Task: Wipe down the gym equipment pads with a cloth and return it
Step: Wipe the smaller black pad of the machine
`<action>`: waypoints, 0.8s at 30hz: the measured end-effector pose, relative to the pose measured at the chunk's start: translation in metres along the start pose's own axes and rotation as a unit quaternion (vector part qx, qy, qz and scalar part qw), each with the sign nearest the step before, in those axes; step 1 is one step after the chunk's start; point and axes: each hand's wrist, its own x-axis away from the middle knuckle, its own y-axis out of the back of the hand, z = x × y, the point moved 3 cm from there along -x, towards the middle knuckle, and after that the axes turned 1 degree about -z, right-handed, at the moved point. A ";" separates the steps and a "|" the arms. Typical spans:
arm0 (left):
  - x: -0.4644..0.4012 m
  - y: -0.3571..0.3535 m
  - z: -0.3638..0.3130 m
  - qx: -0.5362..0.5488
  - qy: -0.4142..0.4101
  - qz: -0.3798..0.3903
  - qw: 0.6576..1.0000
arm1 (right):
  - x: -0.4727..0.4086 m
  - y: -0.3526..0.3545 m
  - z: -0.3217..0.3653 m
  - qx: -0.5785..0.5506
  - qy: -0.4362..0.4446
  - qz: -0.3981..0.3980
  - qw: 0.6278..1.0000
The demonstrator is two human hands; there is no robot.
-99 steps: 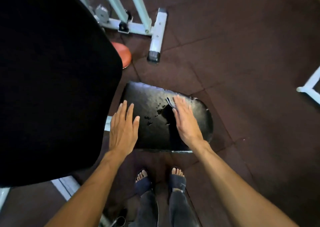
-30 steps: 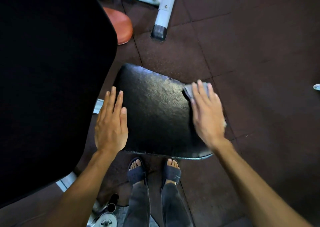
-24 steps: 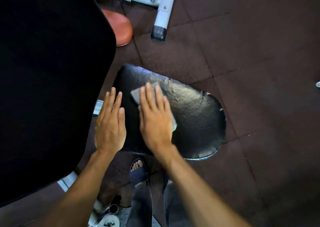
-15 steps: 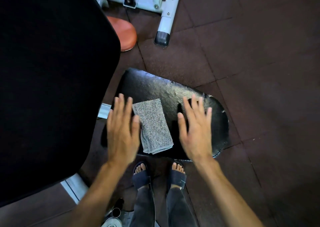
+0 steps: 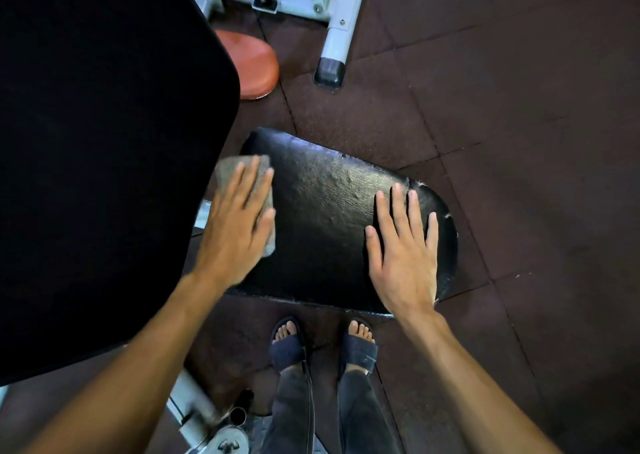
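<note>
A black seat pad with a shiny, worn surface lies below me, its right edge rounded and frayed. A folded grey cloth lies at the pad's left edge. My left hand presses flat on the cloth, fingers extended, covering most of it. Near the pad's right end my right hand rests flat on the bare surface, fingers spread, holding nothing. A large black back pad fills the left of the view and overhangs the seat pad's left side.
A pale metal machine frame with a black foot cap stands on the dark rubber floor tiles beyond the pad. A round orange pad sits beside it. My sandalled feet stand just below the seat pad. Metal fittings lie lower left.
The cloth lay free on the pad between my hands half a second ago. My left hand now covers it and has pushed it to the pad's left edge. My right hand stays on the right.
</note>
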 end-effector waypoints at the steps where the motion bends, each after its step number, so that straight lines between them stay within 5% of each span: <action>1: 0.020 -0.003 -0.007 -0.007 0.006 0.000 1.000 | 0.000 -0.001 0.001 0.004 -0.002 -0.004 1.000; 6: 0.039 -0.032 -0.085 0.015 -0.051 0.015 0.998 | 0.002 0.003 0.000 -0.103 -0.019 -0.020 0.994; 13: -0.047 -0.026 -0.120 0.119 -0.115 0.046 0.985 | 0.001 0.017 -0.018 -0.381 -0.089 -0.056 0.919; 19: -0.002 -0.017 -0.053 0.089 0.084 -0.100 0.987 | -0.024 0.019 0.033 -0.207 -0.026 -0.039 0.977; 24: 0.003 -0.020 -0.047 0.125 0.098 -0.100 0.982 | -0.048 -0.015 0.084 -0.062 -0.050 -0.003 0.997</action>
